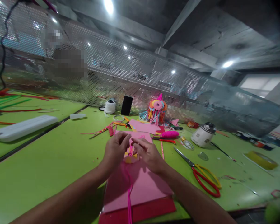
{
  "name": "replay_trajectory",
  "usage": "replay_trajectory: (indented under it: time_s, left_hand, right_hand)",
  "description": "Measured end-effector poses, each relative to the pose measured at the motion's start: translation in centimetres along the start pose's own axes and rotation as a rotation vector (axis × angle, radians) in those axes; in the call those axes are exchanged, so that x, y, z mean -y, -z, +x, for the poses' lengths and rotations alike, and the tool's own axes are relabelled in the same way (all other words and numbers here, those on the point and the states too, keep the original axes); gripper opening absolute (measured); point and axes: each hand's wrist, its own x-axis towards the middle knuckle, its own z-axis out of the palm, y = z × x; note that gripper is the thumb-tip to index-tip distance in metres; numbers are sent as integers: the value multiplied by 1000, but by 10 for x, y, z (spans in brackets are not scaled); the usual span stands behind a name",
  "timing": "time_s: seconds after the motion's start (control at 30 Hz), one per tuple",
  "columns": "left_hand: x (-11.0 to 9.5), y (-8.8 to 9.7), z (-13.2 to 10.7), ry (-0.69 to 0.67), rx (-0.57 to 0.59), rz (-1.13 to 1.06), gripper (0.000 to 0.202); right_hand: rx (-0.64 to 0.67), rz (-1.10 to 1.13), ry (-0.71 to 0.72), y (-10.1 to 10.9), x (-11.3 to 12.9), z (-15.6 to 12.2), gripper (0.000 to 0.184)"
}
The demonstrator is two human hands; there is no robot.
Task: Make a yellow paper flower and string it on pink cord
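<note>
My left hand (118, 151) and my right hand (149, 154) meet above a sheet of pink paper (140, 186). Pinched between the left fingertips is a bright pink cord (129, 199), which hangs down over the sheet towards me. The right fingers are bent and close together on the same cord, facing the left fingertips; their exact grip is partly hidden. Just below the fingers, a small yellow paper piece (130, 159) lies along the cord. Under the pink sheet, a red sheet (151, 210) sticks out at the near edge.
To the right lie large scissors (200, 174) with red and yellow handles, and a white pot (203, 135). Behind my hands stand a colourful paper tassel ornament (157, 109), a phone (126, 105) and a thread spool (110, 107). A white power strip (25, 127) lies left; a perforated metal screen (130, 74) borders the table.
</note>
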Motion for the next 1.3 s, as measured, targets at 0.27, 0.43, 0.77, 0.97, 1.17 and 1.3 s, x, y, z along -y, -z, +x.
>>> replay_trajectory:
  time_s: [0.27,0.43,0.77,0.97,1.17,1.3]
  left_hand:
    - [-6,-12,-26,-138,196,117,19]
    - [-1,-13,-28,-129,254,128,18]
    - [1,-14,-30,-246,415,213,18]
    - [-8,-10,-30,-154,517,168,19]
    - [-23,6,-14,63,425,-160,27]
    - [-27,9,-7,148,346,-329,24]
  right_hand:
    - [-336,141,100,1,2,0,22]
    - [-314,323,-3,4,3,-2,24]
    - [-290,540,-3,13,12,-4,21]
    - [-264,526,-34,15,14,-7,20]
    - [-121,308,-51,17,17,-11,24]
    - [-30,180,-101,13,17,-14,25]
